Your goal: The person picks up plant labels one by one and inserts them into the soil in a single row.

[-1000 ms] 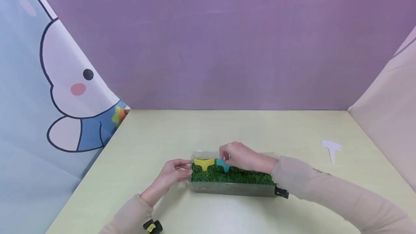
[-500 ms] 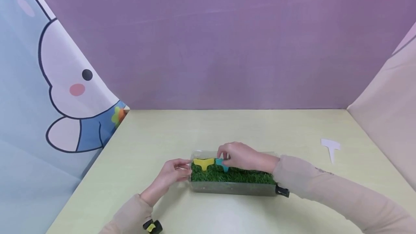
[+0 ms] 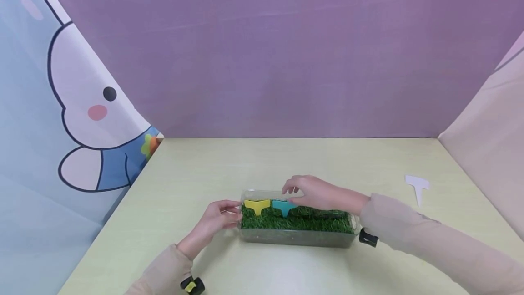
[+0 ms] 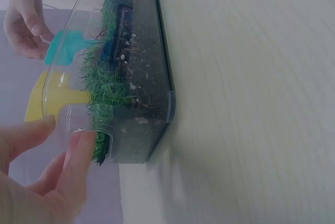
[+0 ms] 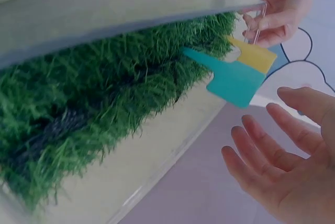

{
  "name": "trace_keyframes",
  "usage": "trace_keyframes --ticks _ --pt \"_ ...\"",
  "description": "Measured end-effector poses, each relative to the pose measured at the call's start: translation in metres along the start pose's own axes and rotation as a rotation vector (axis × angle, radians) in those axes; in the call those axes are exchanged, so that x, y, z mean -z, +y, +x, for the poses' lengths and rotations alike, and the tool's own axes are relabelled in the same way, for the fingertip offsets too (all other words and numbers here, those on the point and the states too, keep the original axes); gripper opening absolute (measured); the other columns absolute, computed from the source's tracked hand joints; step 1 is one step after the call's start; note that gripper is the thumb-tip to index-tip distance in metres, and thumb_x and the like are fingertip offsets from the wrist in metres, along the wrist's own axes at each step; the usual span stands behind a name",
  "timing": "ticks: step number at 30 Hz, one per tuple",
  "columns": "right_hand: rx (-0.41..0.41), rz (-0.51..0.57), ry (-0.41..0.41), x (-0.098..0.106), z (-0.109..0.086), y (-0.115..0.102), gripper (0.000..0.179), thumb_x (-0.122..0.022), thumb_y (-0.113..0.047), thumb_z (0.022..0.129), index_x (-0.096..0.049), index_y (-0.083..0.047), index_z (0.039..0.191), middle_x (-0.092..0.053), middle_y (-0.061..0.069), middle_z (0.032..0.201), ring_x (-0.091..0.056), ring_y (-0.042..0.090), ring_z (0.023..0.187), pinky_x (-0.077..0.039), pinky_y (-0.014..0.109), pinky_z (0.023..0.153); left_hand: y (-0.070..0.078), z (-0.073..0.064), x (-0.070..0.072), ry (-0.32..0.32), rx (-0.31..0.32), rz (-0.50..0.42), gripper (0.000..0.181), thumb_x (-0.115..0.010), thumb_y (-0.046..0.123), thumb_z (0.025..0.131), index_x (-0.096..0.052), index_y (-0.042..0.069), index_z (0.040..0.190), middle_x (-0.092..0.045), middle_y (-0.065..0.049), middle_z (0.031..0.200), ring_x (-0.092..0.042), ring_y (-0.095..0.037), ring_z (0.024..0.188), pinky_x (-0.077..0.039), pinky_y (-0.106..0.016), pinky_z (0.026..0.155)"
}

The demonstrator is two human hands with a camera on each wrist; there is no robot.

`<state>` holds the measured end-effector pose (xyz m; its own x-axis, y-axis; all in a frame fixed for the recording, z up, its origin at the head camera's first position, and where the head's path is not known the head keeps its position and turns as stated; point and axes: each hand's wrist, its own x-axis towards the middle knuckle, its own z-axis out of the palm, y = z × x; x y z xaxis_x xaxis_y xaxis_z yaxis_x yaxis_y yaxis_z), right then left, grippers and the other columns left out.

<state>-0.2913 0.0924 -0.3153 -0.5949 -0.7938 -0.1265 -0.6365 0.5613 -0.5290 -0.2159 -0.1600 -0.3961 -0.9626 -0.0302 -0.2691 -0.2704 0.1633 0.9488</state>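
A clear plastic box (image 3: 296, 238) stands on the table, with a strip of artificial grass (image 3: 311, 224) over dark soil. At its left end my left hand (image 3: 219, 216) grips the end wall, fingertips and thumb at the rim. Two T-shaped plant labels stand in the grass: a yellow label (image 3: 257, 206) near the left end and a teal label (image 3: 284, 207) beside it. My right hand (image 3: 313, 193) hovers just right of the teal label. In the right wrist view the fingers (image 5: 256, 145) are spread, apart from the teal label, and hold nothing.
A white T-shaped plant label (image 3: 417, 185) lies flat on the pale table (image 3: 213, 163) at the right. A purple backdrop (image 3: 286, 58) rises behind the table, and a cartoon-printed cloth (image 3: 94, 126) hangs on the left.
My right hand has let go of the teal label and drawn back to the right, its fingers spreading. The teal label stays standing in the grass. My left hand has not moved.
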Motion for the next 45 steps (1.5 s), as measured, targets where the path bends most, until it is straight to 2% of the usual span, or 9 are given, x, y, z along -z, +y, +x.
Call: trace_keyframes --ticks 11,18,26,34,45 --pt "-0.016 -0.033 0.082 0.013 -0.015 0.024 0.021 -0.058 -0.013 0.085 -0.06 -0.008 0.105 -0.059 0.003 0.099 -0.055 0.02 0.092 -0.049 0.036 0.08 0.0 0.0 0.0 0.005 0.001 -0.001 0.042 -0.062 -0.005 0.073 -0.05 -0.013 0.113 -0.057 -0.012 0.089 -0.06 -0.018 0.072 -0.055 -0.035 0.07" --pt "0.0 -0.029 0.139 0.022 -0.024 0.04 0.02 -0.058 -0.011 0.084 -0.06 -0.006 0.104 -0.06 0.002 0.098 -0.056 0.019 0.091 -0.049 0.032 0.078 0.0 -0.001 0.0 0.009 0.0 -0.002 0.042 -0.062 -0.005 0.074 -0.05 -0.012 0.113 -0.057 -0.012 0.089 -0.06 -0.017 0.072 -0.055 -0.035 0.07" --pt "-0.046 0.006 0.181 0.031 -0.034 0.057 0.02 -0.056 -0.009 0.085 -0.06 -0.004 0.104 -0.06 0.004 0.098 -0.056 0.02 0.089 -0.049 0.038 0.079 0.0 -0.001 0.001 0.006 -0.002 0.004 0.042 -0.062 -0.004 0.074 -0.051 -0.012 0.113 -0.057 -0.012 0.089 -0.06 -0.017 0.073 -0.055 -0.035 0.069" --pt "-0.041 -0.008 0.219 0.04 -0.046 0.074 0.019 -0.056 -0.007 0.084 -0.06 0.0 0.102 -0.062 0.007 0.095 -0.057 0.02 0.085 -0.049 0.041 0.078 0.0 -0.001 0.001 0.002 -0.001 -0.014 0.042 -0.062 -0.004 0.074 -0.05 -0.012 0.114 -0.057 -0.012 0.089 -0.061 -0.018 0.073 -0.055 -0.036 0.07" --pt "-0.095 -0.01 0.265 0.055 -0.063 0.102 0.017 -0.056 -0.004 0.083 -0.061 0.002 0.099 -0.062 0.007 0.088 -0.057 0.021 0.08 -0.05 0.032 0.069 0.003 0.0 0.001 0.006 -0.003 -0.002 0.041 -0.062 -0.003 0.075 -0.051 -0.011 0.113 -0.057 -0.011 0.088 -0.06 -0.018 0.073 -0.055 -0.035 0.069"
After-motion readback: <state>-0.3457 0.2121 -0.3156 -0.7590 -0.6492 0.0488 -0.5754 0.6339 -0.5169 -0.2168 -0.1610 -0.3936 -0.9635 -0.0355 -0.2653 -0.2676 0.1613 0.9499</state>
